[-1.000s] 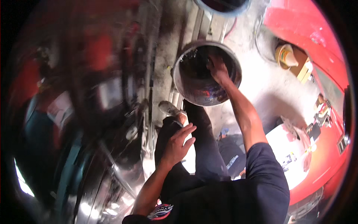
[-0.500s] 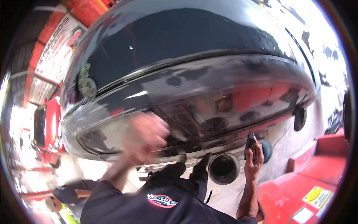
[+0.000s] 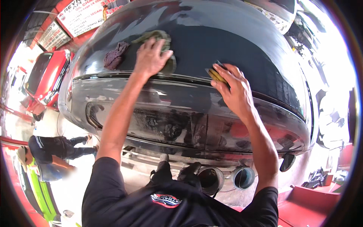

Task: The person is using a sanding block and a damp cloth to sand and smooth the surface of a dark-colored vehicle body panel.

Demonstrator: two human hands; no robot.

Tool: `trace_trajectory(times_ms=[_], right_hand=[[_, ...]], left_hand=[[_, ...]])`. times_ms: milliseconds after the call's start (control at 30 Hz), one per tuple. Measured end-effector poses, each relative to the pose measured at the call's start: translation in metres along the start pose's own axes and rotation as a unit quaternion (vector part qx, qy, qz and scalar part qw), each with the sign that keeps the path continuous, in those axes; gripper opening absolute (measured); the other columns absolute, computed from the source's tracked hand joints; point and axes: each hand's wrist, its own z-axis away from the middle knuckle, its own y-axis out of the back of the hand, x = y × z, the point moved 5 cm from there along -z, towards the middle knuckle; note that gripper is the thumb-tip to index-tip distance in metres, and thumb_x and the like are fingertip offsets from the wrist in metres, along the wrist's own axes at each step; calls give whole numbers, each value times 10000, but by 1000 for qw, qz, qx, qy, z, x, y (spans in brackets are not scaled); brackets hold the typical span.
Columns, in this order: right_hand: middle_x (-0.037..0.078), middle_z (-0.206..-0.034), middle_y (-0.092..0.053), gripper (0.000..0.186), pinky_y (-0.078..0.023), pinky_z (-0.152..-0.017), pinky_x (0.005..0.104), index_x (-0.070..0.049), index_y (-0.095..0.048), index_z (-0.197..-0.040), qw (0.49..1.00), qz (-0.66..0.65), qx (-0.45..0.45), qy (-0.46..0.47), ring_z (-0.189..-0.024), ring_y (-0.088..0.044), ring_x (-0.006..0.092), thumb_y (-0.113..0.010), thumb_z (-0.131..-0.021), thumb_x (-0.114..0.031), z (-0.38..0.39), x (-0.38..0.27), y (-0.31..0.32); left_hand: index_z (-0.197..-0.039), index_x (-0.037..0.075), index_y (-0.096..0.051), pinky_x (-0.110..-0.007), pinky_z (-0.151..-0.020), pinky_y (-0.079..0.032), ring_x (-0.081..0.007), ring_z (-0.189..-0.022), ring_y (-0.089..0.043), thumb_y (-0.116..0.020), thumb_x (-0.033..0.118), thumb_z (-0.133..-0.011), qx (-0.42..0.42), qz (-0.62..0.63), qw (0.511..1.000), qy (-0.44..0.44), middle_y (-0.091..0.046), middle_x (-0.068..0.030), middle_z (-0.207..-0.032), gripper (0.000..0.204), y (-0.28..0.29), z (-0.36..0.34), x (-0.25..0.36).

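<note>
In front of me is the dark grey panel [image 3: 196,41] of a car, with patchy dull areas on it. My left hand [image 3: 151,58] lies over a greenish cloth [image 3: 168,67] on this panel, fingers spread and thumb apart. To its left is a crumpled purple cloth [image 3: 116,56]. My right hand [image 3: 235,85] grips a small yellow and dark block [image 3: 216,75] against the panel, just above the gap [image 3: 196,80] between panel and bumper. The block's exact kind is partly hidden by my fingers.
Below the bumper stand a dark bucket [image 3: 211,181] and a bluish bucket [image 3: 243,178]. Red metal structures [image 3: 310,204] are at the lower right. A person in dark clothes [image 3: 53,147] bends at the left, near a green vehicle [image 3: 43,196]. A red car [image 3: 47,75] stands beyond.
My left hand has gone from in front of the bumper up onto the greenish cloth. My right hand has lifted the block from beside the buckets to the panel. The view has shifted.
</note>
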Motion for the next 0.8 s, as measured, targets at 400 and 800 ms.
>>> trace_trajectory(times_ms=[400, 800], right_hand=[[98, -1438, -582, 515, -505, -1061, 428, -153, -711, -1343, 982, 70, -149, 89, -1213, -594, 315, -818, -842, -92, -44, -26, -65], [124, -1399, -646, 410, -472, -1081, 449, -194, -691, -1376, 985, 137, -73, 78, -1257, -618, 345, -702, -967, -222, -224, 103, -129]], left_hand=[[-1244, 37, -599, -546, -1062, -479, -419, -1306, -552, -605, 493, -1006, 94, -59, 994, 16, -620, -209, -1337, 514, -21, -83, -135], [-1422, 79, -573, -559, -1132, -416, -425, -1400, -478, -624, 612, -966, 8, 15, 999, 41, -509, -244, -1493, 703, -30, -111, -100]])
